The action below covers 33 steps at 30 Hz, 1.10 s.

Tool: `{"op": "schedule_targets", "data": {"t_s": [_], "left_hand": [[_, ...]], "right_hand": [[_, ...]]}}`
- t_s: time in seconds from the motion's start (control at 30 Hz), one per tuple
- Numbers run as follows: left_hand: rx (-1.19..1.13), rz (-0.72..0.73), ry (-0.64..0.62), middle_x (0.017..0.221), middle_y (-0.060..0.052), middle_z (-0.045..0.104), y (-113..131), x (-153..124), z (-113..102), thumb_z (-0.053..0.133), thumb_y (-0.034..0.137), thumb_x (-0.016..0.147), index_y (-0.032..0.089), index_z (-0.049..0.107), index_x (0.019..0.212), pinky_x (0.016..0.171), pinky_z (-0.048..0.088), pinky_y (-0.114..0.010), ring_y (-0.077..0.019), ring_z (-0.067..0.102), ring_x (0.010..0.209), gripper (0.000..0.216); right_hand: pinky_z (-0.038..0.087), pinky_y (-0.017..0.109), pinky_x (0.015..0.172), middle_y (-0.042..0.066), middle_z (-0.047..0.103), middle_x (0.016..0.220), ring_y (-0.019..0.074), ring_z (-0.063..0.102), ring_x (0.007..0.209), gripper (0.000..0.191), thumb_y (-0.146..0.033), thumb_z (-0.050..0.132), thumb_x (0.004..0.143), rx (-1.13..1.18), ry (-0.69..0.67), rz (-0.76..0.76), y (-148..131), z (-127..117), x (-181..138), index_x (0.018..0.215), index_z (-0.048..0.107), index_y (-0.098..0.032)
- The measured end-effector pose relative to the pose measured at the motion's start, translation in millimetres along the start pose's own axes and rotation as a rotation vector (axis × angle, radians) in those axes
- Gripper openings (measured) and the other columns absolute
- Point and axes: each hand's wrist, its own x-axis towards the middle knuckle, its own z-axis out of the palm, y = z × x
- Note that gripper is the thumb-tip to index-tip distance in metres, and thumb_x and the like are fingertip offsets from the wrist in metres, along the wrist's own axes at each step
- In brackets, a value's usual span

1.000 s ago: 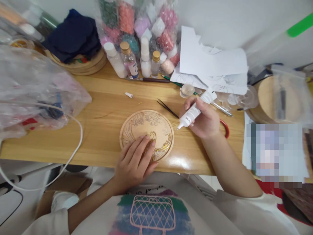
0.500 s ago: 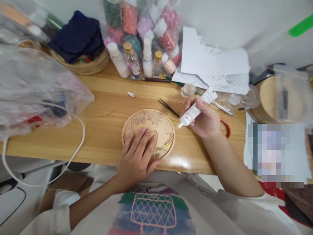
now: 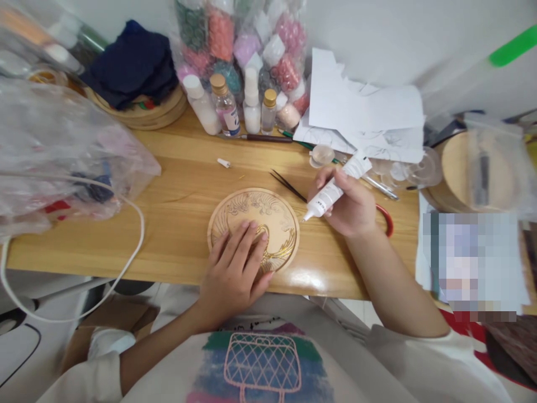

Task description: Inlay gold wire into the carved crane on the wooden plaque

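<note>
Near the table's front edge lies a round wooden plaque (image 3: 268, 210) with fine dark line work and some gold lines at its lower right. My left hand (image 3: 235, 266) rests flat on its lower left, fingers stretched out, covering part of the pattern. In my right hand (image 3: 350, 207) is a white glue tube (image 3: 329, 195), its thin nozzle pointing down and left just past the plaque's right rim. Black tweezers (image 3: 289, 186) lie partly under that hand. A small white cap (image 3: 224, 163) sits farther back on the wood.
Several bottles (image 3: 226, 106) stand at the back before a bag of coloured jars (image 3: 247, 45). Paper sheets (image 3: 364, 112) lie at back right, and a red handle (image 3: 386, 219) shows beside my right wrist. A white cable (image 3: 140, 224) loops at left by plastic bags (image 3: 62, 145).
The whole view has shifted very slightly. Both hands, the tube and the plaque keep their places relative to each other.
</note>
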Motion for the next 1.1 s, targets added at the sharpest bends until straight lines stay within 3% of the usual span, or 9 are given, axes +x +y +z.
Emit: {"op": "schedule_targets", "data": {"t_s": [1.1], "left_hand": [[-0.034,-0.014,0.016,0.131,-0.023,0.059,0.1,-2.4,1.0,0.051,0.032,0.088,0.006,0.058,0.123,0.106,0.036,-0.047,-0.0345,0.054,0.125,0.044]], "right_hand": [[0.024,0.024,0.035,-0.006,0.043,0.040,0.0067,0.035,0.034,0.035,-0.052,0.072,0.071,0.020,0.027,0.024,-2.1,2.1,-0.4,0.066,0.061,-0.019]]}}
